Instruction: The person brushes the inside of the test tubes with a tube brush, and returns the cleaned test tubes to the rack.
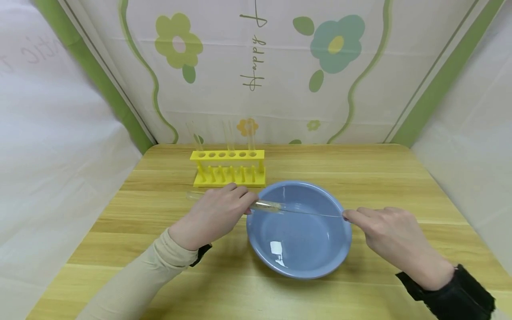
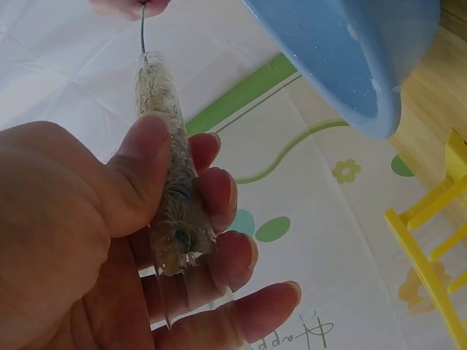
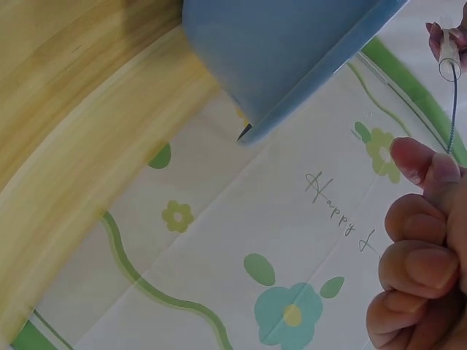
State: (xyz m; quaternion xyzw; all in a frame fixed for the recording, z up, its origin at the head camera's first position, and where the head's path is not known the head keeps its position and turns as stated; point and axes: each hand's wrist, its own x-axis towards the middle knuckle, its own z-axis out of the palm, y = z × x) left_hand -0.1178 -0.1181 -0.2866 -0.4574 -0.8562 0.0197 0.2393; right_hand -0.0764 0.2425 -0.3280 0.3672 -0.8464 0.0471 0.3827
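My left hand [image 1: 224, 211] grips a clear test tube [image 1: 266, 205] between thumb and curled fingers, above the left rim of a blue basin [image 1: 300, 271]. In the left wrist view the pale bristles of a tube brush [image 2: 175, 197] fill part of the tube, and its wire handle comes out of the mouth. Beyond the basin's right rim, my right hand [image 1: 392, 233] pinches the thin twisted wire [image 3: 454, 109] between thumb and index finger, the other fingers curled in. The wire spans the basin between both hands. The basin seems to hold water.
Behind the basin, to the left, stands a yellow test tube rack [image 1: 228, 155] with three clear tubes [image 1: 230, 138] upright or leaning in its holes. The wooden table [image 1: 360, 169] ends at a printed cloth backdrop [image 1: 256, 102]. White cloth walls [image 1: 60, 133] close in both sides.
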